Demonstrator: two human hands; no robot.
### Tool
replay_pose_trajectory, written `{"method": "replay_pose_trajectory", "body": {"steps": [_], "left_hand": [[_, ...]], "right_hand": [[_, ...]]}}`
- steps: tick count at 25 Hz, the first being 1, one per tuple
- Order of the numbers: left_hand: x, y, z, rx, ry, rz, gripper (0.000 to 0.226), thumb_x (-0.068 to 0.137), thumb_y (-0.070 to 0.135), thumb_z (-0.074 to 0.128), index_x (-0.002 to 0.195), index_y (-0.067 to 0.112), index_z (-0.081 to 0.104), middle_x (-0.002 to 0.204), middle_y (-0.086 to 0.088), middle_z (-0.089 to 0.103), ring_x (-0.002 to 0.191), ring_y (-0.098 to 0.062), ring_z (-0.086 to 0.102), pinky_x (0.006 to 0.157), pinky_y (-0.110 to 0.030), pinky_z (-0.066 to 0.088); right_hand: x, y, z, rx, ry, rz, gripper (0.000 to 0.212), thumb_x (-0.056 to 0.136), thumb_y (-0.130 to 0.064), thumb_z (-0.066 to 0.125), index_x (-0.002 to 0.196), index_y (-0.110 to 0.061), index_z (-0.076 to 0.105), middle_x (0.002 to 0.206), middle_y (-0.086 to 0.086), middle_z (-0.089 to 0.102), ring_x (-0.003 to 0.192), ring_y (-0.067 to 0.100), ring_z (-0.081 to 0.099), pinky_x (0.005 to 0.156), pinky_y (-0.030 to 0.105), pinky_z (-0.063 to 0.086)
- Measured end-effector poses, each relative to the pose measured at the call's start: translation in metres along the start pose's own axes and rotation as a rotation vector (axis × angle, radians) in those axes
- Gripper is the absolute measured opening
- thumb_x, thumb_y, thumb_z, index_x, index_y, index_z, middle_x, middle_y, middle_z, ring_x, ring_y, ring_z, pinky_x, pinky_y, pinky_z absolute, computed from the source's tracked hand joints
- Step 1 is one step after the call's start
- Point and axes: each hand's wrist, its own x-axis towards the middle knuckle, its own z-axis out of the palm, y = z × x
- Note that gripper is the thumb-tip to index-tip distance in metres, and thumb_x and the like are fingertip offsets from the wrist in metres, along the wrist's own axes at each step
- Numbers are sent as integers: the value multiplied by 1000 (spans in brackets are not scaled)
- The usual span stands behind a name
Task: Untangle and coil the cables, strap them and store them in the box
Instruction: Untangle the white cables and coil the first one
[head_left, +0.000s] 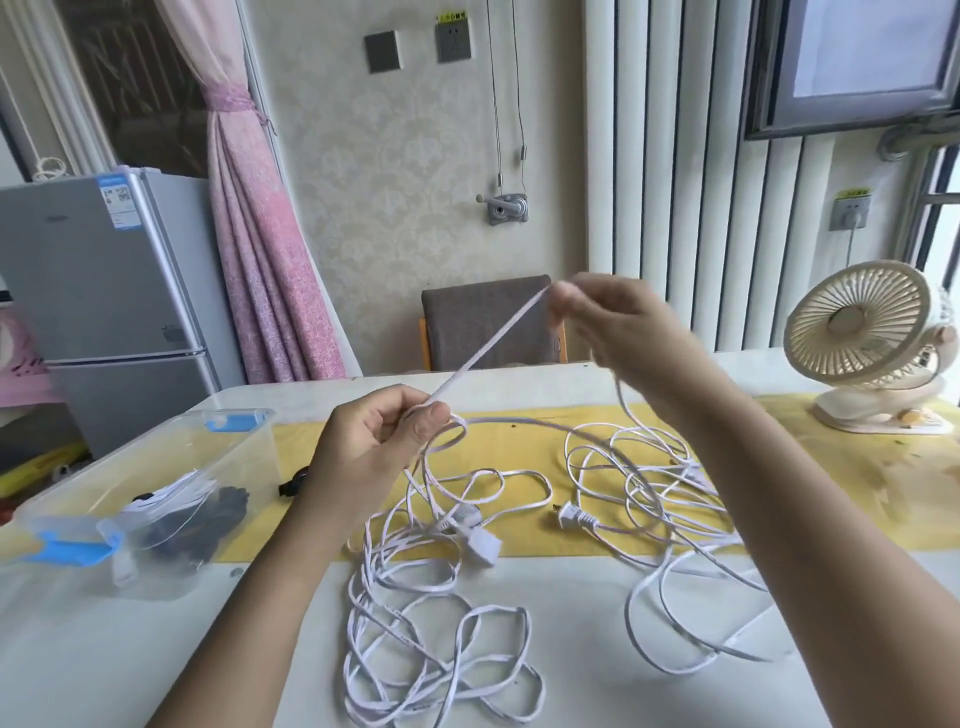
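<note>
A flat white cable (491, 335) is stretched taut between my two hands above the table. My left hand (374, 441) pinches it low, just over a small loop. Higher and farther back, my right hand (618, 322) pinches the upper end. More of the white cable lies in a loose tangle (441, 639) near the front edge, with a white socket end (480, 543) in it. A second pile of thinner white cable (644, 483) lies under my right arm, with a two-pin plug (571, 515) beside it. A clear plastic box (150, 499) with blue latches stands at the left.
The box holds dark straps and a coiled cable. A black strap (293, 486) lies beside the box on the yellow runner (509, 447). A cream desk fan (872, 343) stands at the table's right rear. A brown chair (488, 322) sits behind the table, a grey fridge (104, 291) at left.
</note>
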Motion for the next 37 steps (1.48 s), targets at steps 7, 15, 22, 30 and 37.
{"method": "replay_pose_trajectory", "body": {"steps": [7, 15, 22, 30, 37], "left_hand": [[4, 4, 4, -364, 119, -79, 4, 78, 18, 66, 79, 18, 70, 64, 5, 60, 58, -8, 50, 59, -14, 45], [-3, 10, 16, -556, -111, -249, 9, 81, 17, 53, 79, 10, 47, 69, 1, 55, 43, -8, 40, 40, -16, 32], [-2, 14, 21, -525, 12, -341, 20, 84, 18, 57, 73, 13, 41, 49, 0, 49, 38, -12, 45, 38, -17, 36], [3, 9, 26, -564, 190, -235, 51, 97, 11, 41, 47, 18, 36, 69, -15, 58, 71, -19, 59, 70, -26, 49], [-3, 11, 17, -802, -121, -344, 46, 87, 23, 59, 45, 16, 44, 86, -18, 70, 84, -32, 70, 78, -38, 57]], "right_hand": [[7, 11, -19, -130, 249, 148, 28, 96, -25, 49, 76, -15, 67, 56, 2, 40, 40, 5, 33, 45, 21, 27], [-10, -4, 1, -611, -328, -229, 56, 80, -17, 72, 131, -28, 50, 130, -7, 53, 119, 10, 47, 103, 27, 33], [-15, -5, 25, -376, -500, -213, 11, 88, -27, 64, 88, -21, 74, 81, -6, 71, 77, 7, 61, 74, 25, 48], [-14, -12, 15, -370, -265, -214, 18, 91, -25, 60, 78, -21, 71, 47, -12, 47, 48, 7, 40, 47, 15, 29], [-7, -14, -10, -172, 33, -137, 23, 95, -26, 53, 80, -17, 69, 52, -4, 25, 44, 9, 22, 43, 21, 16]]}}
